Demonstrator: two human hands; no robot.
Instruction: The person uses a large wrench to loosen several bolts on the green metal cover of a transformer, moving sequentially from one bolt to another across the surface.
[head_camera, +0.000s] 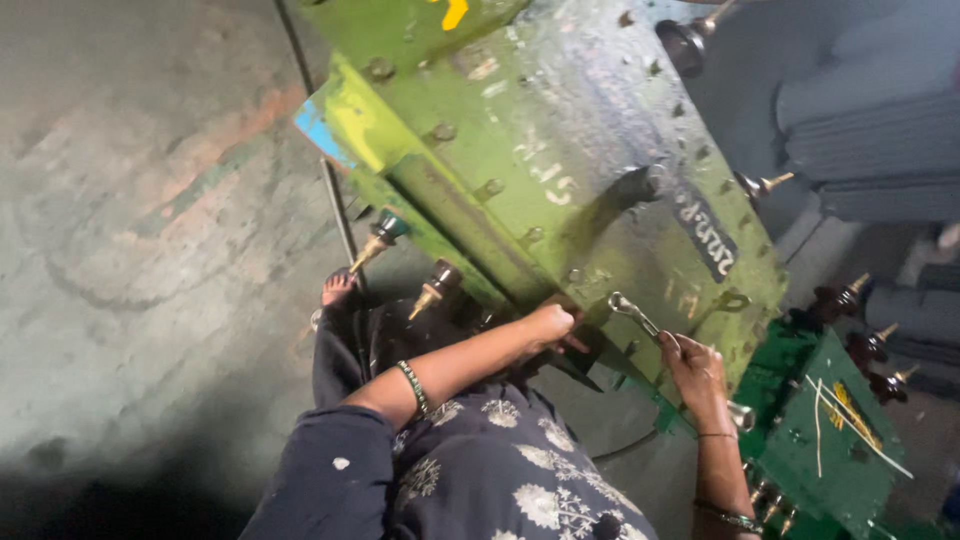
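A big green metal tank (560, 150) with bolts along its flange fills the upper middle of the head view. My left hand (553, 326) is closed against the tank's lower edge; what it grips is hidden. My right hand (692, 367) holds a silver ring spanner (634, 314) whose ring end points up at the tank's rim. Both wrists wear bangles. My lap, in dark floral cloth, lies below.
Brass-tipped bushings (378, 240) (437, 286) stick out from the tank's left side. A second green unit (830, 440) with dark insulators stands at the right. Grey finned units (880, 130) are at the upper right. Stained concrete floor (150, 220) spreads left. A bare foot (337, 289) rests by a thin rod.
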